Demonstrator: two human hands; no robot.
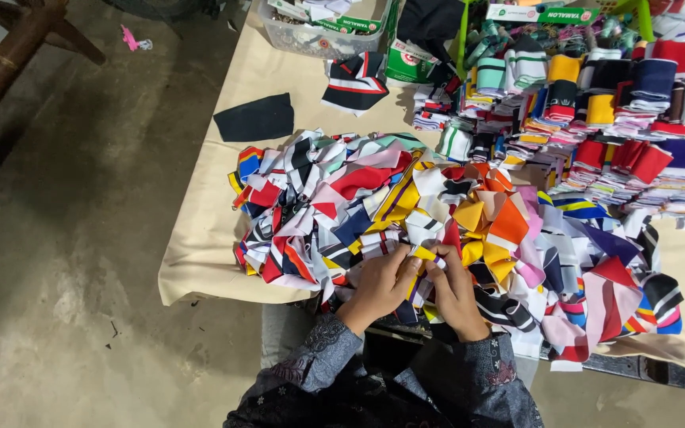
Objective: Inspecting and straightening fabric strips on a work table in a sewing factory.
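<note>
Across one cream cloth-covered table [200,238]: one sprawling heap of soft, striped, many-coloured knit fabric pieces [438,230], too many to count; behind, rows of folded knit bands [620,119]; one flat black fabric patch [254,118]. At near edge, left hand [378,287] and right hand [455,293], both pinching one small yellow-striped knit strip [424,255].

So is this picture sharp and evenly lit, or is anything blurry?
Head view: even, soft light with no glare; the left hand, right hand and pile of fabric strips look sharp; the concrete floor is dimmer; table edges bow slightly from the wide lens.
</note>
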